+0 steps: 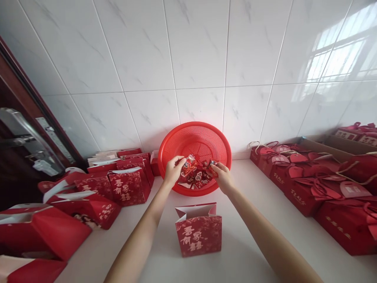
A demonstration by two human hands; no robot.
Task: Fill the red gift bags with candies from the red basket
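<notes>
A red plastic basket [194, 124] leans tilted against the tiled wall, and several red wrapped candies [198, 181] lie in its lower part. Over its left side, my left hand [173, 172] is closed, pinching a red candy packet [189, 166] between thumb and fingers. At the right, my right hand [224, 177] is closed on a small wrapped candy [211, 168], partly hidden by the fingers. Between my forearms an open-topped red paper gift bag [200, 237] stands upright on the white counter, its pale inside showing. Neither hand touches the bag.
Several open red gift bags [129, 186] stand in rows along the left. Tied red gift boxes [297, 192] are packed along the right, with a cardboard box [321, 147] behind them. A dark door with a metal handle [20, 133] is at far left.
</notes>
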